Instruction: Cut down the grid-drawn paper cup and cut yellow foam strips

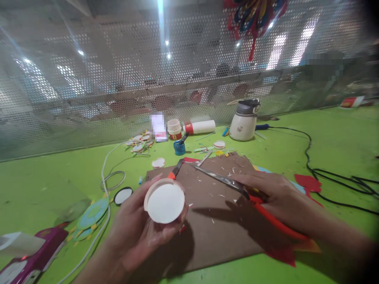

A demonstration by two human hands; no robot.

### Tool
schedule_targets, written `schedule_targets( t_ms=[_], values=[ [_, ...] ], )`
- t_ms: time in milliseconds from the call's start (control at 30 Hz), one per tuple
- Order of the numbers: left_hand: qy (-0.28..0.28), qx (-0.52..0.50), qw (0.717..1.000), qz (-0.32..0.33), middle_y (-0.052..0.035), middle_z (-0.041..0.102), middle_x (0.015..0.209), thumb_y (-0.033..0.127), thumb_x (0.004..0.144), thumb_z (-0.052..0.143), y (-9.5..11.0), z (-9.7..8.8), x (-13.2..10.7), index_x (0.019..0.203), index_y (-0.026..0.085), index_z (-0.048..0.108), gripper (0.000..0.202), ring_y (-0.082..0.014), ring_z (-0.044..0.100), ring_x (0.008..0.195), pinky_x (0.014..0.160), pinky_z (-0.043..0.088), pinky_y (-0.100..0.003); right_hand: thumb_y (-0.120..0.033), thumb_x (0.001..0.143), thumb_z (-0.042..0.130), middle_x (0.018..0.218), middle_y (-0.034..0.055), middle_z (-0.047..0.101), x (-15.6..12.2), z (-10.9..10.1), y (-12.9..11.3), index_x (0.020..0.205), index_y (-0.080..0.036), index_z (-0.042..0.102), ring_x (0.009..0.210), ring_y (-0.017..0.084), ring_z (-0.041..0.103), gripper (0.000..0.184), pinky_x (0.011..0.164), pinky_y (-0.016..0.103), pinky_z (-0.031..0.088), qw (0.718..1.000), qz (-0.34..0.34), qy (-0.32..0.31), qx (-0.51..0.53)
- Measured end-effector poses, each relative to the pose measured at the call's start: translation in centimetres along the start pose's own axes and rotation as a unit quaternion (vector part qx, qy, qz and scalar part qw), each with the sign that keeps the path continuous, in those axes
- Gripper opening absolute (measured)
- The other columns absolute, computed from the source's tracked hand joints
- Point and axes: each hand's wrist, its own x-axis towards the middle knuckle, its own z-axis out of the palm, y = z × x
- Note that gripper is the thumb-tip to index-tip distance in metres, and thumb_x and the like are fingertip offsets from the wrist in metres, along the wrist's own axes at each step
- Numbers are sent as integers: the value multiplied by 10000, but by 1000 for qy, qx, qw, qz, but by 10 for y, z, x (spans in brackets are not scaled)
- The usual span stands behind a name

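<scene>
My left hand [154, 221] is closed around a cut-down paper cup base [166, 203], its round white face turned up toward me. In my right hand [275, 193] is a pair of scissors [219, 179] with red-orange handles. Their blades are apart and point away to the left, well clear of the cup base. Beneath both hands lies a brown board [216, 232] scattered with small white and red paper scraps. A utility knife [177, 169] with an orange and black body rests at the board's far edge, partly hidden behind the cup base.
Behind the board are a blue jar [179, 147], stacked paper cups [201, 127] and a white kettle-like bottle [243, 124]. A white cable [107, 189] runs on the left near a purple device [44, 252]; a black cable [308, 154] coils at right. A perforated screen [133, 79] borders the green table.
</scene>
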Motion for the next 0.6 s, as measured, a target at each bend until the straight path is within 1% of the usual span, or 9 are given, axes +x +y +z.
schedule_targets(
  t_ms=[33, 100, 167, 233, 333, 400, 467, 600],
  values=[
    [-4, 6, 1000, 9, -159, 758, 809, 227, 922, 545, 0, 2, 0, 901, 81, 726, 234, -254, 742, 650, 492, 620, -312, -186, 858, 617, 1028, 49, 760, 2, 0, 0, 1169, -301, 669, 858, 272, 714, 335, 690, 361, 557, 1000, 4, -3, -19],
    [-19, 32, 999, 20, -175, 730, 750, 263, 953, 482, 1, 5, 0, 906, 58, 723, 319, -232, 704, 550, 301, 470, -202, -168, 859, 597, 991, 71, 754, 5, 1, 1, 1119, -266, 677, 859, 284, 717, 290, 689, 373, 561, 997, 11, -23, -72],
    [-45, 49, 997, 34, -183, 718, 726, 275, 965, 461, 1, 7, 0, 927, 47, 724, 350, -224, 697, 546, 315, 459, -184, -146, 865, 569, 1017, 109, 738, 7, 3, 1, 1123, -232, 667, 895, 314, 714, 289, 709, 413, 564, 992, 21, -45, -118],
    [-69, 55, 995, 48, -185, 718, 736, 263, 971, 449, 1, 8, 1, 963, 48, 716, 343, -224, 703, 568, 375, 503, -197, -129, 879, 542, 1086, 144, 713, 8, 5, 1, 1169, -206, 651, 950, 339, 702, 319, 746, 459, 562, 986, 27, -76, -145],
    [-84, 59, 992, 75, -186, 726, 808, 228, 975, 426, -1, 9, 1, 969, 62, 687, 310, -232, 705, 578, 409, 532, -230, -147, 903, 535, 1131, 160, 688, 8, 8, 1, 1244, -203, 623, 1012, 354, 681, 356, 789, 499, 551, 983, 40, -106, -148],
    [-81, 50, 991, 94, -188, 735, 877, 208, 970, 432, -2, 9, 1, 946, 72, 671, 276, -253, 721, 614, 445, 562, -264, -187, 920, 542, 1144, 167, 674, 8, 10, 1, 1260, -205, 611, 1048, 360, 667, 347, 813, 508, 544, 982, 54, -117, -139],
    [-70, 37, 992, 103, -189, 740, 915, 193, 964, 445, -3, 9, 1, 951, 68, 664, 252, -279, 739, 659, 484, 589, -286, -200, 923, 544, 1140, 173, 666, 8, 11, 2, 1258, -196, 608, 1037, 359, 669, 341, 815, 508, 542, 981, 62, -126, -133],
    [-51, 29, 992, 110, -197, 746, 918, 180, 962, 453, -3, 8, 1, 1017, 40, 647, 245, -296, 756, 679, 509, 620, -280, -209, 918, 554, 1042, 147, 684, 8, 13, 5, 1240, -200, 628, 961, 331, 685, 330, 779, 468, 545, 982, 60, -128, -124]
  ],
)
